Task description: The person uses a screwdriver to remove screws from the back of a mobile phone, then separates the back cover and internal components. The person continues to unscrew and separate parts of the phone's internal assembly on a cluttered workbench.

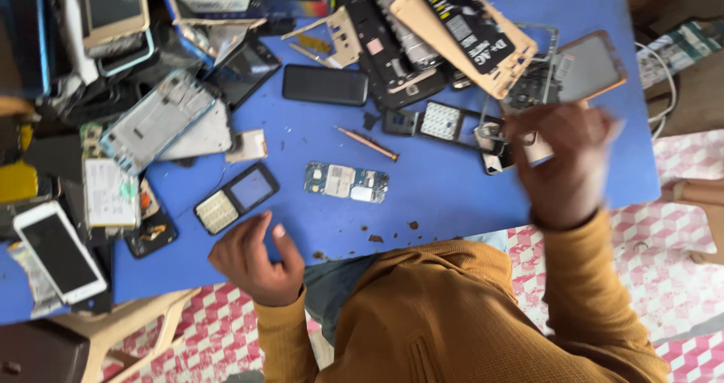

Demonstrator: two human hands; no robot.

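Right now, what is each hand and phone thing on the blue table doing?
left hand: curled, empty, resting at the table edge
right hand: blurred, on a phone part
circuit board: bare, lying flat
keypad phone front: taken apart, lying flat
screwdriver: lying untouched
black phone: face down
white phone: screen dark

Soft, even daylight fills the scene, bright enough that the blue surface (452,194) reads in full colour. Shadows are faint and short; the small circuit board (347,181) and the screwdriver (367,143) throw only thin dark edges. Pale glare sits on the white phone's (59,252) screen at the left and on the glass panel (587,67) at the far right. The right hand (564,160) is smeared by motion blur, its fingers indistinct, while the left hand (256,258) is sharp. The far left corner falls dim. Edges bow slightly with wide-angle distortion.
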